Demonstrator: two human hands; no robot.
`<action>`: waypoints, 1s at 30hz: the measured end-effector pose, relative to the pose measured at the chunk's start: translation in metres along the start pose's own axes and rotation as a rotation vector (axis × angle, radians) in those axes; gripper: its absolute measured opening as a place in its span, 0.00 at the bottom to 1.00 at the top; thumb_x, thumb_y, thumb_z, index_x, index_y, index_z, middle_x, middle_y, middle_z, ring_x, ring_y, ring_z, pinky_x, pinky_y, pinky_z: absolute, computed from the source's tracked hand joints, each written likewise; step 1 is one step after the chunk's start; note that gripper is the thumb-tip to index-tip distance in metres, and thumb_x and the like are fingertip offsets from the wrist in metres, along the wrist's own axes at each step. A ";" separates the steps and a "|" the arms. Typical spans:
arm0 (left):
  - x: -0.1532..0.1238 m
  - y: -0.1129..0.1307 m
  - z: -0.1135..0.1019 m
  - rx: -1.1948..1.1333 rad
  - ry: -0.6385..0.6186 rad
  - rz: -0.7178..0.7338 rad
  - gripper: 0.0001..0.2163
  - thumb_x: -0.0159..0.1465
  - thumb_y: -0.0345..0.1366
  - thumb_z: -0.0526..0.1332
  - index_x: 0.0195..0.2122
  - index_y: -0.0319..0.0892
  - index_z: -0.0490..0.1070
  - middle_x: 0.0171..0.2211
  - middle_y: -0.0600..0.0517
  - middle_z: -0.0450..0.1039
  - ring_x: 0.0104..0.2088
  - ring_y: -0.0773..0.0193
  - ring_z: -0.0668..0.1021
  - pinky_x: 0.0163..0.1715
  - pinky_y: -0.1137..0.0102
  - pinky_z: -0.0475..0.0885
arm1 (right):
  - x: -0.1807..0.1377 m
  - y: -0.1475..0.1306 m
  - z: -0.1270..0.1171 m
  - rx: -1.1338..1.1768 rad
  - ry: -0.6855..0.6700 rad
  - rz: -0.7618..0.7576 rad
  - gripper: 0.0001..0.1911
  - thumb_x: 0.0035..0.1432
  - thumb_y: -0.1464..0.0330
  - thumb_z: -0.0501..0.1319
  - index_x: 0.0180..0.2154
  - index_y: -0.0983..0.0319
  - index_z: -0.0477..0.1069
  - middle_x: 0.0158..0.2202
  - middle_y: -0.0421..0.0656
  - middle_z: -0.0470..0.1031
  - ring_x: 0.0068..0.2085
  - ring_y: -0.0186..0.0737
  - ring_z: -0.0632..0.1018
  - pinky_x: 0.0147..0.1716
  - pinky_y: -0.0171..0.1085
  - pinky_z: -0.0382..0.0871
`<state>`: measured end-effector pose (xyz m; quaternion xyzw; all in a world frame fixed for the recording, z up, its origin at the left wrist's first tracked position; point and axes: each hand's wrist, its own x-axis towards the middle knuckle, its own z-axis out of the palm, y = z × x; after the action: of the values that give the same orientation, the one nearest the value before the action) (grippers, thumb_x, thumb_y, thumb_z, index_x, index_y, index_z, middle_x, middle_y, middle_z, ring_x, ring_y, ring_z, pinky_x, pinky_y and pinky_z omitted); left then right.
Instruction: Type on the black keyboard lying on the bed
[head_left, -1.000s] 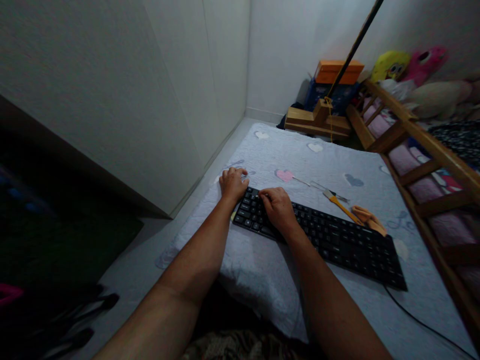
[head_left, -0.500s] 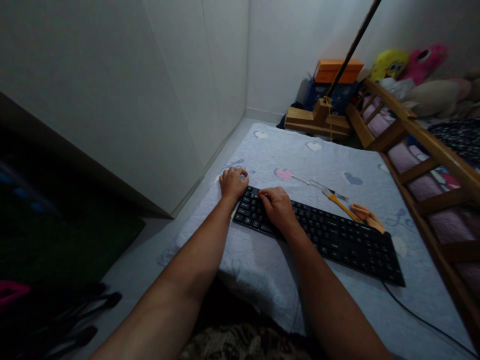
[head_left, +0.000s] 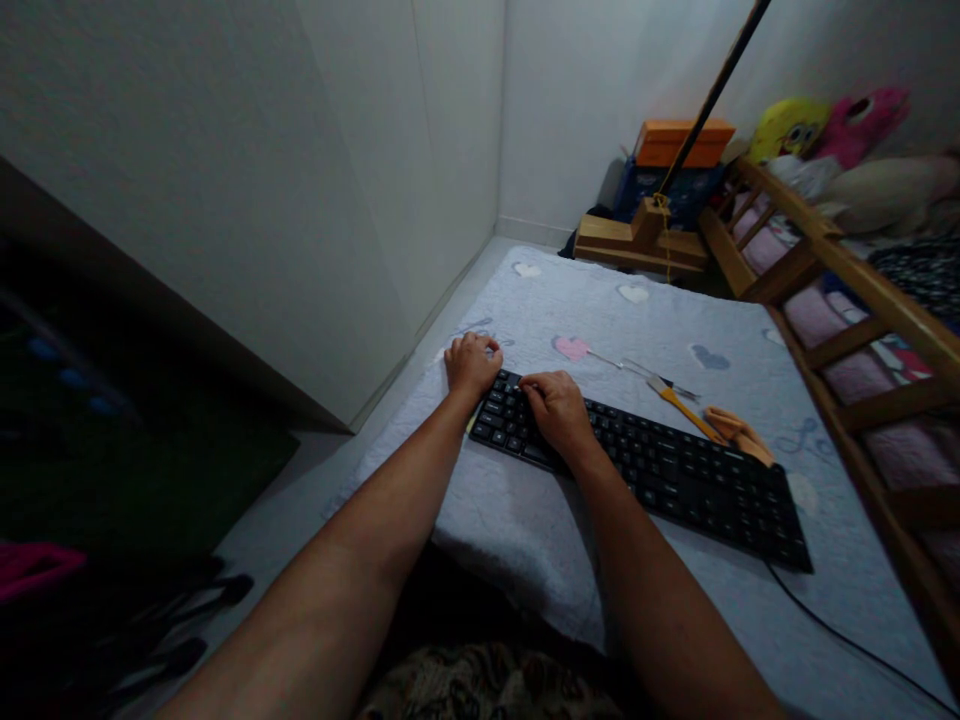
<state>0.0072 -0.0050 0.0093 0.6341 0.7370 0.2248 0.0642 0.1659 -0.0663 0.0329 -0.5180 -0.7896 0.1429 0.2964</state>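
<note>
Head view: keyboard (head_left: 645,462) laid on cloth-covered worktop (head_left: 555,310), left hand (head_left: 472,363) placed at far left corner, right hand (head_left: 561,410) bent over keys; whether anything is clasped in either grip cannot be told. Keyboard judged light, stiff, keys fragile; best lifted by end edges.

Laid on cover (head_left: 540,540): keyboard (head_left: 697,485), under right hand (head_left: 561,408), running off to its right. At keyboard's far left corner: left hand (head_left: 471,364). Beyond right hand, to its right: brush (head_left: 686,409), then cloth (head_left: 739,432). Left of left hand: panel (head_left: 300,200). Far right of both hands: rail (head_left: 885,285).
</note>
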 end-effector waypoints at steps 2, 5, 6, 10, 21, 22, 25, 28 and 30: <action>0.000 0.001 0.000 0.005 -0.005 -0.004 0.10 0.63 0.40 0.56 0.41 0.49 0.76 0.47 0.49 0.72 0.50 0.54 0.69 0.48 0.63 0.62 | 0.000 0.000 0.000 0.007 0.000 -0.003 0.10 0.62 0.72 0.57 0.38 0.59 0.78 0.38 0.45 0.80 0.42 0.47 0.74 0.46 0.44 0.65; 0.000 0.001 0.000 0.005 -0.011 -0.008 0.11 0.63 0.40 0.56 0.42 0.49 0.76 0.47 0.48 0.72 0.50 0.54 0.69 0.48 0.63 0.62 | -0.001 -0.001 0.000 0.016 -0.003 -0.007 0.10 0.62 0.72 0.57 0.38 0.59 0.78 0.38 0.45 0.80 0.42 0.46 0.74 0.46 0.43 0.65; 0.000 0.001 0.000 0.003 -0.011 -0.009 0.11 0.63 0.39 0.56 0.42 0.49 0.76 0.47 0.48 0.72 0.50 0.54 0.69 0.48 0.63 0.62 | -0.001 -0.001 0.000 0.018 -0.006 -0.009 0.10 0.62 0.72 0.57 0.38 0.59 0.78 0.38 0.45 0.80 0.42 0.46 0.74 0.46 0.43 0.65; 0.000 0.000 0.001 -0.005 -0.002 -0.005 0.10 0.62 0.38 0.56 0.41 0.48 0.76 0.47 0.48 0.72 0.50 0.54 0.69 0.48 0.62 0.62 | -0.002 -0.002 0.000 0.026 -0.012 -0.015 0.10 0.61 0.72 0.57 0.37 0.59 0.77 0.38 0.44 0.80 0.42 0.47 0.73 0.46 0.43 0.65; 0.002 -0.003 0.005 -0.029 0.024 0.011 0.09 0.60 0.37 0.57 0.39 0.49 0.76 0.46 0.49 0.72 0.49 0.53 0.70 0.47 0.61 0.63 | -0.002 -0.002 0.000 0.029 -0.011 -0.022 0.10 0.62 0.71 0.56 0.37 0.59 0.77 0.38 0.45 0.80 0.42 0.47 0.73 0.46 0.44 0.65; 0.002 -0.003 0.005 -0.028 0.021 0.006 0.09 0.60 0.37 0.57 0.39 0.49 0.76 0.46 0.49 0.72 0.49 0.53 0.70 0.47 0.62 0.63 | -0.002 -0.001 0.000 0.027 -0.006 -0.021 0.10 0.62 0.71 0.56 0.37 0.59 0.77 0.38 0.45 0.80 0.42 0.47 0.73 0.46 0.44 0.65; 0.002 -0.002 0.004 -0.025 0.008 -0.017 0.10 0.60 0.37 0.57 0.40 0.49 0.76 0.47 0.49 0.72 0.49 0.54 0.70 0.48 0.62 0.63 | -0.001 0.001 0.001 0.026 0.012 -0.018 0.10 0.62 0.71 0.56 0.37 0.59 0.77 0.38 0.45 0.80 0.42 0.47 0.74 0.46 0.44 0.65; 0.002 -0.001 0.003 -0.028 0.008 -0.027 0.09 0.60 0.37 0.57 0.39 0.50 0.76 0.47 0.50 0.72 0.50 0.54 0.70 0.48 0.61 0.63 | -0.001 0.002 0.001 0.024 0.018 -0.015 0.10 0.62 0.71 0.56 0.37 0.58 0.77 0.38 0.45 0.80 0.42 0.46 0.74 0.46 0.44 0.66; 0.002 -0.001 0.002 -0.028 0.008 -0.029 0.09 0.59 0.37 0.57 0.39 0.50 0.76 0.46 0.50 0.72 0.50 0.54 0.70 0.48 0.61 0.63 | -0.001 0.002 0.001 0.029 0.019 -0.010 0.10 0.62 0.71 0.56 0.38 0.58 0.77 0.38 0.44 0.80 0.42 0.46 0.74 0.46 0.44 0.66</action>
<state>0.0067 -0.0023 0.0071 0.6213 0.7434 0.2366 0.0731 0.1674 -0.0664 0.0304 -0.5110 -0.7872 0.1479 0.3120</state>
